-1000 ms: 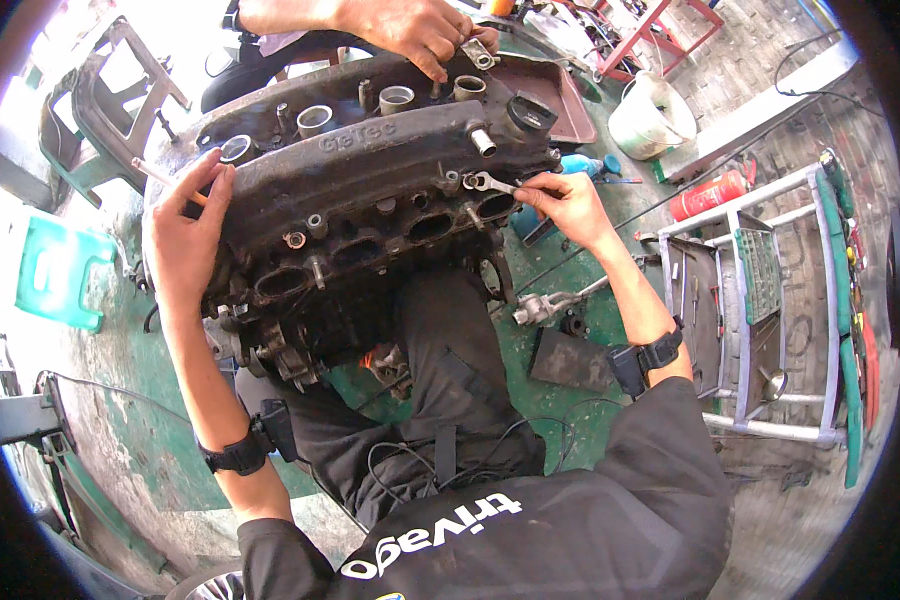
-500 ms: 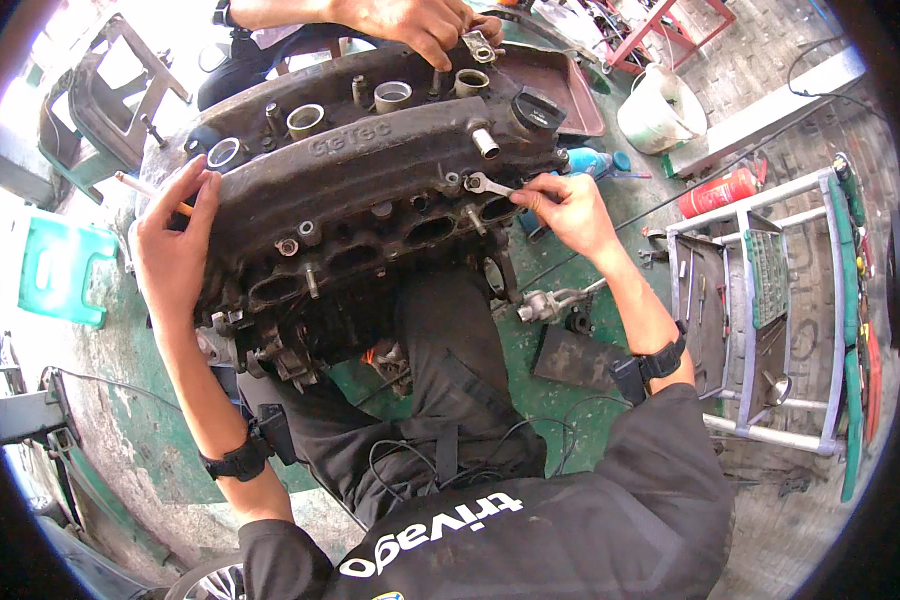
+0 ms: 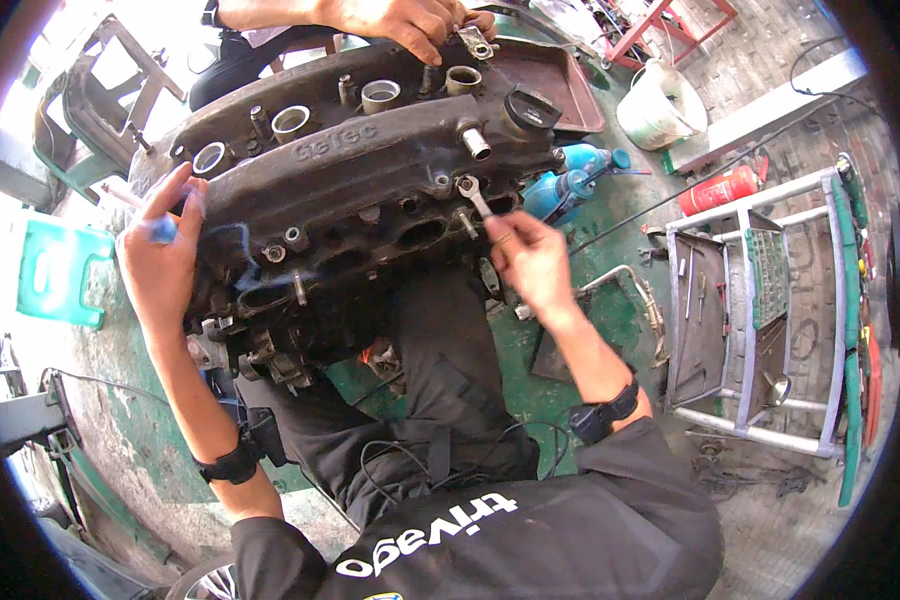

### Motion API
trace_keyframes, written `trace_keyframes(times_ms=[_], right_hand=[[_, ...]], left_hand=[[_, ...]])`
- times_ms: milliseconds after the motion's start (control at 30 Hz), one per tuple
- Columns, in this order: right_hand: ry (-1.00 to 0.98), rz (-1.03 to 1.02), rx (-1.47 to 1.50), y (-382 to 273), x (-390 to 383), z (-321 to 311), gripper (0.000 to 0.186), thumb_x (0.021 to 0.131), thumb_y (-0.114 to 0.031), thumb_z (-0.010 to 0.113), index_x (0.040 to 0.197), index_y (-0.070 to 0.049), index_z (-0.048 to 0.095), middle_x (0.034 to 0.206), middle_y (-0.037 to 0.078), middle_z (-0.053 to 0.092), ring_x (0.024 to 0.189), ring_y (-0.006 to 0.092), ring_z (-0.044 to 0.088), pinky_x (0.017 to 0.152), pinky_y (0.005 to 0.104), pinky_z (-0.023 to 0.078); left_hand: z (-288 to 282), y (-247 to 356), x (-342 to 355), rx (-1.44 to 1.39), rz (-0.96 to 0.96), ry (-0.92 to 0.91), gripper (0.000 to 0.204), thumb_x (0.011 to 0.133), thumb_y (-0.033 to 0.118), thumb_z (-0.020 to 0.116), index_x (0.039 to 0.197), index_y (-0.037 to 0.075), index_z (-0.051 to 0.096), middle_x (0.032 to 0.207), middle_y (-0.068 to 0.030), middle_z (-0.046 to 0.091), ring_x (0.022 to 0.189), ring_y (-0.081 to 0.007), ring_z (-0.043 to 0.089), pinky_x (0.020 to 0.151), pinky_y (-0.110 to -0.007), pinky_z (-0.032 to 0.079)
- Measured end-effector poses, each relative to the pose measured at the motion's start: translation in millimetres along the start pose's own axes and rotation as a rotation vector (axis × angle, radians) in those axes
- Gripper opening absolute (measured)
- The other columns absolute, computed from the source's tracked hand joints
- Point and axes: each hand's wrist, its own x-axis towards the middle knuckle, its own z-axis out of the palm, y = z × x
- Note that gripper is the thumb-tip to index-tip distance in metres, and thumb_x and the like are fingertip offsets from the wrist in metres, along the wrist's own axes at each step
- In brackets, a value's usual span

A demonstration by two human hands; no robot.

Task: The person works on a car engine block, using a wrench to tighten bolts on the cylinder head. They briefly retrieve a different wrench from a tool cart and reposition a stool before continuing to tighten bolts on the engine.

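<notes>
A dark, grimy engine head with its cover (image 3: 340, 175) lies across my legs and the space before me, with several round openings along its top. My right hand (image 3: 530, 260) grips a silver wrench (image 3: 478, 200), whose ring end sits on a bolt at the cover's near right side. My left hand (image 3: 162, 258) rests at the cover's left end, with a thin white cigarette (image 3: 120, 195) between its fingers; a bluish haze or blur is beside it. A co-worker's hand (image 3: 410, 25) at the far side touches the top near a small metal bracket (image 3: 478, 45).
At right stand a tool cart (image 3: 750, 410), red extinguisher (image 3: 715, 195), white bucket (image 3: 662, 110) and blue bottles (image 3: 555, 190). A brown tray (image 3: 560, 85) lies beyond the engine. At left are a turquoise stool (image 3: 60, 270) and grey plastic frame (image 3: 80, 110).
My right hand has swung the wrench's handle down toward me, lowering my forearm. The engine and my left hand appear shifted slightly leftward in view. The co-worker's hand stays by the bracket.
</notes>
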Motion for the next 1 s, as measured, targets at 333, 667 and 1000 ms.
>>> trace_keyframes(times_ms=[333,667,1000], right_hand=[[0.064,-0.156,-0.037,27.6,-20.8,14.2,0.027,0.096,-0.023,0.058,0.077,-0.004,0.056,0.057,-0.002,0.05,0.052,0.005,0.046,0.045,0.0229,0.034],[-0.277,0.491,-0.881,-19.9,-155.6,-133.0,0.023,0.07,-0.017,0.059,0.088,-0.003,0.066,0.08,0.021,0.066,0.079,0.037,0.067,0.069,0.0482,0.053],[0.111,1.032,-0.285,-156.8,-298.8,-325.3,0.014,0.086,-0.017,0.055,0.085,-0.007,0.065,0.065,0.008,0.065,0.048,0.0164,0.061,0.043,0.0305,0.05]], left_hand=[[2.1,-16.1,-3.3,-0.041,-0.038,-0.032,0.03,0.089,0.013,0.066,0.118,0.002,0.065,0.101,-0.0085,0.071,0.081,-0.0091,0.059,0.079,-0.024,0.047],[-8.0,-34.5,24.7,-0.175,0.059,-0.271,0.027,0.091,0.013,0.063,0.115,0.001,0.066,0.116,-0.0151,0.066,0.096,-0.0195,0.062,0.07,-0.029,0.048],[-137.5,41.4,-118.6,-0.012,-0.621,-0.695,0.053,0.09,0.038,0.059,0.114,-0.009,0.06,0.117,-0.0193,0.064,0.107,-0.0307,0.061,0.095,-0.038,0.046]])
